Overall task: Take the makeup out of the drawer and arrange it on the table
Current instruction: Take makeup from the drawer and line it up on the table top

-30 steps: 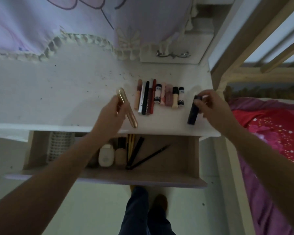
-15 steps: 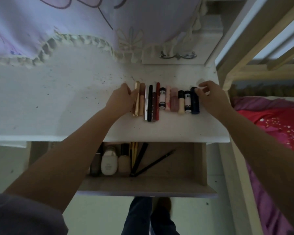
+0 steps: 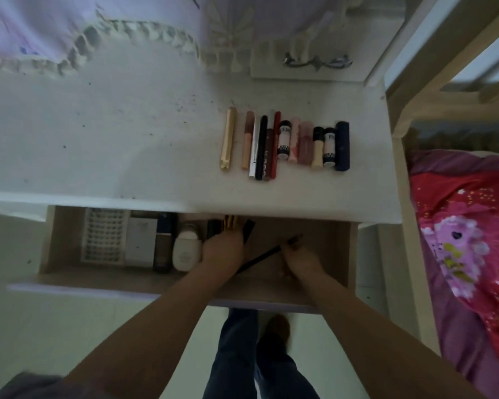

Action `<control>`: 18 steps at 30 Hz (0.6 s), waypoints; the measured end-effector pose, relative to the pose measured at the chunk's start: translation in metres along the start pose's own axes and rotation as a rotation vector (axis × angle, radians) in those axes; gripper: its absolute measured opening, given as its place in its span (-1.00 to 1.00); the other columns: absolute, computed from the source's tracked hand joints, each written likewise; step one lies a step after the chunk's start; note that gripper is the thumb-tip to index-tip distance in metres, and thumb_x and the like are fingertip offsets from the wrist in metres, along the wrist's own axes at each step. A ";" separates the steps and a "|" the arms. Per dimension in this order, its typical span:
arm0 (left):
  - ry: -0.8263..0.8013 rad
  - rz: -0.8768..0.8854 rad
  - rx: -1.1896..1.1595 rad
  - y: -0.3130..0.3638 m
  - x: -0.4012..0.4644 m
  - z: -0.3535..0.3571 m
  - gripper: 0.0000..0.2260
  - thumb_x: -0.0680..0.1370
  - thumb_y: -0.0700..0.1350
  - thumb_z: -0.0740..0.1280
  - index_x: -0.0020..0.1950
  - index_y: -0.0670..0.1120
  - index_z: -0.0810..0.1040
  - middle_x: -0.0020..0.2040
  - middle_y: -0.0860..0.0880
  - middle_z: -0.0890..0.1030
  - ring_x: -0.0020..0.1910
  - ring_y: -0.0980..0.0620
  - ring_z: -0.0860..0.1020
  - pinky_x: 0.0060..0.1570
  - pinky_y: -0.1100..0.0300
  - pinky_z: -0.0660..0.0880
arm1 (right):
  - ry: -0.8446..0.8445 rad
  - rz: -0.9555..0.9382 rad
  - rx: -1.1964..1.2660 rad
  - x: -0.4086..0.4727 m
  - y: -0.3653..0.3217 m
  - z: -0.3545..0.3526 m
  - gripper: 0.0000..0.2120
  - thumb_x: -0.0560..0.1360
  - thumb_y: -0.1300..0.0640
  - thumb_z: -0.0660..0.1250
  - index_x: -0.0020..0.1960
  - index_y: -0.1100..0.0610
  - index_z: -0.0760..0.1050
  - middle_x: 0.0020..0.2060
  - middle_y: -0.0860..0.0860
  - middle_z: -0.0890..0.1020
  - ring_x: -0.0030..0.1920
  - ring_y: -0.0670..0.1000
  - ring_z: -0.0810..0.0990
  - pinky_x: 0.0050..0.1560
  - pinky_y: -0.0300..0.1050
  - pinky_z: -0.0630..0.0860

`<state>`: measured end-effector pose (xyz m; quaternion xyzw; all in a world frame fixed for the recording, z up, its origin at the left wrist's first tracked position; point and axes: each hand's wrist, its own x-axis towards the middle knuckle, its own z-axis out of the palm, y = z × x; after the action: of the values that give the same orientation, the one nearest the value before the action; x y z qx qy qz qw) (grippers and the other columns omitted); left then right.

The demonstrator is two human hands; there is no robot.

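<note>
On the white table (image 3: 127,145) lies a row of makeup: a gold tube (image 3: 228,139) at the left, several slim sticks and small bottles (image 3: 283,139), and a dark blue tube (image 3: 342,145) at the right. Below the table the drawer (image 3: 337,254) stands open, with both hands inside it. My left hand (image 3: 224,250) closes its fingers on thin gold sticks (image 3: 231,221) beside a black tube (image 3: 248,230). My right hand (image 3: 300,262) pinches a long thin black pencil (image 3: 267,254) that lies slanted on the drawer floor.
The left part of the drawer holds a white ribbed tray (image 3: 104,237), a white box (image 3: 140,240), a dark bottle (image 3: 163,246) and a white bottle (image 3: 186,249). A bed with a pink cover (image 3: 467,226) stands at the right. A cloth with a frilled hem (image 3: 127,27) hangs behind the table.
Both hands have let go of the gold tube and the dark blue tube, which now lie at the ends of the row. The hands have moved down into the drawer.
</note>
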<state>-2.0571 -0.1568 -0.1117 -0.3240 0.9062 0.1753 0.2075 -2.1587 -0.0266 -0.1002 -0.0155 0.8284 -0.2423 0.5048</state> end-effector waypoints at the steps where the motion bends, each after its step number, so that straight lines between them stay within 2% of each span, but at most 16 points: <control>1: -0.014 0.000 0.066 0.001 0.006 0.004 -0.74 0.61 -0.08 0.16 0.27 -0.12 0.41 0.00 -0.13 0.61 -0.10 -0.11 0.60 -0.24 0.07 0.52 | 0.009 0.041 0.061 0.006 -0.002 0.005 -0.53 0.61 -0.07 0.10 -0.35 0.17 0.44 -0.64 0.00 0.50 -0.66 -0.10 0.46 -0.64 -0.34 0.35; 3: -0.029 0.012 0.174 0.000 0.011 0.010 -0.74 0.61 -0.19 0.12 0.29 -0.14 0.41 0.03 -0.13 0.60 -0.07 -0.12 0.60 -0.18 0.02 0.56 | 0.027 0.083 0.144 0.014 -0.001 0.013 -0.54 0.60 -0.06 0.12 -0.34 0.21 0.46 -0.74 -0.02 0.45 -0.74 -0.13 0.40 -0.71 -0.38 0.25; 5: -0.033 0.040 0.173 -0.002 0.012 0.014 -0.64 0.61 -0.22 0.11 0.41 -0.03 0.32 0.05 -0.13 0.59 -0.06 -0.13 0.60 -0.19 0.02 0.56 | 0.046 0.119 0.195 0.021 0.001 0.016 -0.58 0.61 0.01 0.12 -0.31 0.22 0.46 -0.73 -0.02 0.47 -0.73 -0.12 0.40 -0.68 -0.36 0.29; 7: -0.028 0.074 0.131 -0.005 0.010 0.016 -0.53 0.61 -0.20 0.11 0.48 0.10 0.18 0.04 -0.12 0.58 -0.09 -0.12 0.59 -0.24 0.05 0.54 | 0.047 0.160 0.309 0.023 0.002 0.017 -0.65 0.61 0.09 0.13 -0.28 0.22 0.45 -0.68 0.02 0.49 -0.65 -0.05 0.45 -0.59 -0.28 0.36; 8: -0.019 0.081 0.132 -0.005 0.007 0.016 -0.54 0.61 -0.19 0.12 0.48 0.12 0.19 0.03 -0.12 0.58 -0.10 -0.11 0.60 -0.25 0.08 0.53 | 0.044 0.181 0.394 0.022 0.002 0.017 -0.68 0.60 0.12 0.14 -0.27 0.22 0.44 -0.66 0.05 0.50 -0.59 0.00 0.46 -0.53 -0.22 0.39; 10: -0.003 0.061 0.126 -0.007 0.002 0.015 -0.63 0.60 -0.18 0.13 0.41 0.05 0.34 0.04 -0.11 0.59 -0.10 -0.10 0.60 -0.24 0.11 0.50 | 0.039 0.214 0.516 0.018 0.004 0.016 -0.70 0.59 0.15 0.16 -0.28 0.24 0.44 -0.61 0.10 0.51 -0.51 0.04 0.44 -0.48 -0.15 0.41; 12: -0.017 -0.001 0.040 -0.007 0.000 0.011 -0.74 0.62 -0.13 0.14 0.29 -0.10 0.44 0.07 -0.14 0.59 -0.05 -0.12 0.60 -0.15 0.08 0.53 | 0.023 0.234 0.632 0.009 0.005 0.014 -0.72 0.59 0.16 0.18 -0.25 0.24 0.45 -0.60 0.09 0.53 -0.52 0.02 0.46 -0.53 -0.20 0.40; 14: -0.015 -0.021 -0.047 -0.004 0.000 0.004 -0.76 0.62 -0.07 0.15 0.21 -0.14 0.47 0.06 -0.16 0.59 -0.05 -0.14 0.59 -0.13 0.07 0.54 | 0.011 0.202 0.799 -0.003 0.004 0.008 -0.77 0.59 0.15 0.19 -0.18 0.24 0.47 -0.56 0.09 0.57 -0.57 -0.02 0.52 -0.61 -0.27 0.39; 16: 0.048 0.049 -0.060 -0.001 -0.009 -0.006 -0.77 0.61 -0.04 0.17 0.13 -0.15 0.49 0.03 -0.14 0.60 -0.09 -0.12 0.59 -0.15 0.05 0.56 | -0.008 0.106 0.882 -0.021 0.004 0.001 -0.81 0.59 0.15 0.20 -0.11 0.22 0.50 -0.46 0.09 0.62 -0.56 -0.06 0.56 -0.59 -0.29 0.42; 18: 0.137 0.171 -0.123 -0.003 -0.029 -0.017 -0.79 0.60 -0.02 0.19 0.11 -0.13 0.48 0.04 -0.10 0.57 -0.11 -0.10 0.58 -0.21 0.10 0.51 | -0.025 -0.040 0.783 -0.046 0.008 -0.005 -0.80 0.58 0.13 0.22 -0.08 0.24 0.53 -0.43 0.06 0.65 -0.52 -0.05 0.58 -0.55 -0.25 0.46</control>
<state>-2.0395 -0.1516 -0.0833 -0.2688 0.9301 0.2253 0.1091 -2.1390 -0.0050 -0.0635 0.1592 0.6666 -0.5494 0.4779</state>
